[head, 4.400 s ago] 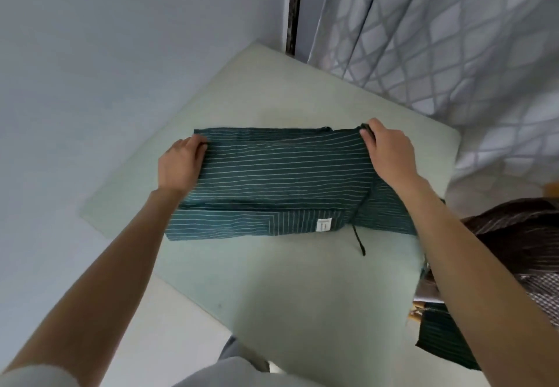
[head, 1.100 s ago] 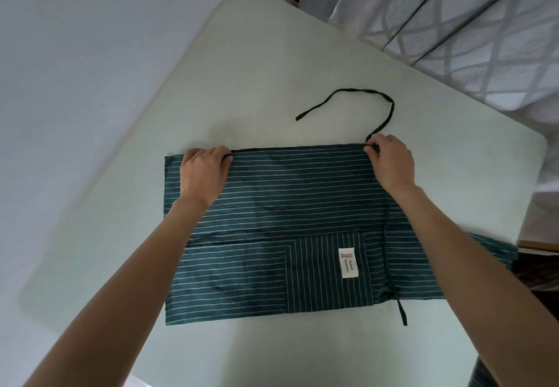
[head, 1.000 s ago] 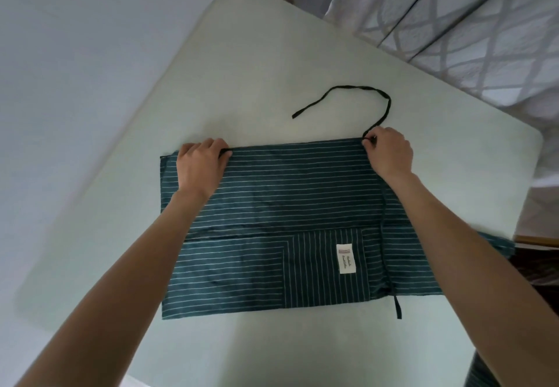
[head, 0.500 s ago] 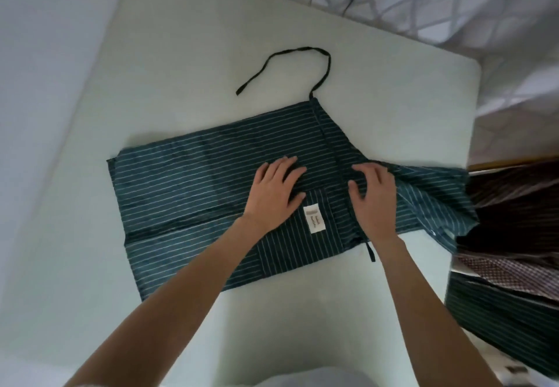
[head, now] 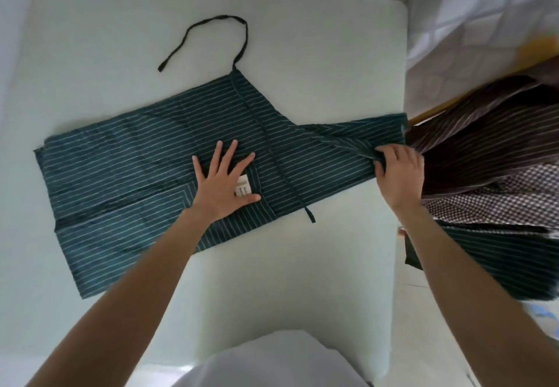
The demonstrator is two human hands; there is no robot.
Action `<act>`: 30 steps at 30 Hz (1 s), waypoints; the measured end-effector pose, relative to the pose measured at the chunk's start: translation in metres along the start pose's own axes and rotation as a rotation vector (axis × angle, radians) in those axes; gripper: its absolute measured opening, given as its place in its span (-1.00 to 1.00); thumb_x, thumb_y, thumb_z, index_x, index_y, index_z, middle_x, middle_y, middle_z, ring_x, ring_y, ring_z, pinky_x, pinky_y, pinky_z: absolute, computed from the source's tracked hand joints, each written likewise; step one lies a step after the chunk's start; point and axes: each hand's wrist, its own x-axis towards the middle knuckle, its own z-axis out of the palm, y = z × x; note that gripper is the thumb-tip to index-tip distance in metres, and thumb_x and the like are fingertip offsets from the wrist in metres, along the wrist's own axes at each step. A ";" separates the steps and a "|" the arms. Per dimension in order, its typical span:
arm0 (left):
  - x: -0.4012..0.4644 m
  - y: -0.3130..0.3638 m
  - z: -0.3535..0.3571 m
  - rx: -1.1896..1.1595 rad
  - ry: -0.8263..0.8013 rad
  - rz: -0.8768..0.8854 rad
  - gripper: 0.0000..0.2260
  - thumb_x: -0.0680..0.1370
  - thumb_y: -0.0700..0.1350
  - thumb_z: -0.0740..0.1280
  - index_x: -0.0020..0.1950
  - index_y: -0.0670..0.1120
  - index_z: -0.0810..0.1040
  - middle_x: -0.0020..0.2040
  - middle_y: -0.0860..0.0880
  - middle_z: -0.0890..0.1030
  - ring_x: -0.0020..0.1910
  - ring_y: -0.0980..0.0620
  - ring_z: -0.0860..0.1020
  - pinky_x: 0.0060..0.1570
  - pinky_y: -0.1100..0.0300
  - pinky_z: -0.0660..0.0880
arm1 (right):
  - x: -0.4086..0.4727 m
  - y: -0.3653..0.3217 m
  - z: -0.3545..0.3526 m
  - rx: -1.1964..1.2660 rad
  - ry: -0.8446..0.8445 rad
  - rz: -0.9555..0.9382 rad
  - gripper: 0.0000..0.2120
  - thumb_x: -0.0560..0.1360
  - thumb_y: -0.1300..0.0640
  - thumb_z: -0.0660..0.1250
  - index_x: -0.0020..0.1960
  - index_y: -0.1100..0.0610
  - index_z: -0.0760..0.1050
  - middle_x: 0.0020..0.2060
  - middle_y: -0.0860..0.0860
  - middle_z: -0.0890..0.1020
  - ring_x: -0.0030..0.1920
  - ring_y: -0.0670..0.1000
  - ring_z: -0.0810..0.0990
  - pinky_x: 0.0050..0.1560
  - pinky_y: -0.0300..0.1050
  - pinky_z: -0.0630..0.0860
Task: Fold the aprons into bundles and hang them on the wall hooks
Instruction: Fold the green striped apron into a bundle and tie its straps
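Note:
A dark green apron (head: 127,157) with thin white stripes lies folded lengthwise across the pale table (head: 302,281). Its black tie strap (head: 211,23) curls loose on the table beyond it, and a second strap (head: 284,181) runs over the cloth toward me. My left hand (head: 225,182) presses flat with spread fingers on the apron's middle, beside a small white label (head: 243,188). My right hand (head: 399,172) grips the apron's right end at the table's right edge.
A pile of other aprons (head: 490,157), brown striped and checked, lies off the table's right side, with another green striped one (head: 499,253) below it. A patterned curtain (head: 469,8) hangs at the back right. A white wall is on the left.
My right hand has slid from the apron's middle to its right end and taken hold of it. My left hand stays pressed on the middle. The view has shifted right.

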 end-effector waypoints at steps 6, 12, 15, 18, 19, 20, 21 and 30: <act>-0.009 0.033 -0.007 -0.029 0.143 -0.126 -0.21 0.38 0.06 0.46 0.50 0.13 0.11 0.55 -0.05 -0.06 0.52 -0.06 -0.17 0.34 -0.30 -0.27 | 0.068 0.024 -0.024 0.358 -0.258 0.112 -0.78 0.51 0.07 0.36 0.08 0.17 0.56 -0.03 0.15 0.65 -0.02 0.15 0.59 -0.07 -0.15 0.41; 0.009 0.117 -0.007 -0.156 0.342 -0.128 -0.54 0.49 0.03 0.37 0.36 -0.01 0.37 0.24 -0.11 0.43 0.18 -0.12 0.43 0.13 -0.08 0.47 | 0.089 0.049 -0.015 0.171 -0.102 0.025 -0.69 0.46 0.04 0.40 0.15 0.12 0.49 0.13 0.15 0.51 0.14 0.18 0.45 0.13 0.00 0.36; 0.017 0.135 -0.003 -0.204 0.241 -0.348 -0.45 0.48 0.10 0.37 0.37 -0.05 0.26 0.23 -0.16 0.37 0.15 -0.14 0.44 0.02 -0.02 0.51 | 0.075 0.066 -0.015 0.229 0.030 0.078 -0.63 0.43 0.08 0.41 0.21 0.11 0.45 0.18 0.13 0.47 0.17 0.15 0.41 0.19 -0.05 0.32; 0.016 0.138 0.000 -0.290 0.208 -0.385 -0.57 0.52 -0.05 0.36 0.31 -0.09 0.30 0.16 -0.17 0.44 0.01 -0.12 0.51 -0.04 0.03 0.49 | 0.045 0.071 -0.016 0.347 0.120 0.117 -0.72 0.45 0.11 0.39 0.10 0.17 0.44 0.06 0.14 0.51 0.04 0.12 0.47 0.06 -0.03 0.42; 0.016 0.141 0.000 -0.303 0.208 -0.372 -0.66 0.53 -0.12 0.33 0.27 -0.11 0.34 0.10 -0.15 0.50 -0.06 -0.10 0.53 -0.07 0.05 0.48 | 0.036 0.071 -0.015 0.388 0.115 0.126 -0.75 0.46 0.11 0.39 0.06 0.18 0.44 0.01 0.13 0.51 -0.01 0.10 0.48 -0.01 -0.02 0.45; 0.017 0.144 -0.003 -0.324 0.214 -0.360 -0.74 0.54 -0.18 0.31 0.21 -0.12 0.40 0.02 -0.12 0.54 -0.10 -0.08 0.54 -0.08 0.07 0.49 | 0.029 0.071 -0.014 0.426 0.095 0.136 -0.77 0.46 0.10 0.39 0.04 0.18 0.44 -0.03 0.11 0.51 -0.06 0.08 0.49 -0.08 -0.04 0.47; 0.020 0.148 -0.007 -0.367 0.232 -0.353 -0.79 0.54 -0.21 0.30 0.16 -0.13 0.44 -0.05 -0.08 0.56 -0.13 -0.05 0.55 -0.06 0.08 0.51 | 0.025 0.070 -0.011 0.460 0.068 0.145 -0.78 0.47 0.09 0.38 0.02 0.17 0.44 -0.05 0.10 0.51 -0.11 0.05 0.50 -0.14 -0.06 0.47; 0.120 0.231 -0.084 -0.711 0.481 -0.084 -0.46 0.59 -0.04 0.25 0.51 -0.07 0.12 0.41 -0.08 0.32 0.11 0.13 0.50 0.03 0.30 0.46 | 0.029 0.065 -0.004 0.467 -0.105 0.257 -0.72 0.46 -0.05 0.38 0.02 0.10 0.41 -0.08 0.01 0.52 -0.12 0.00 0.49 -0.20 -0.08 0.44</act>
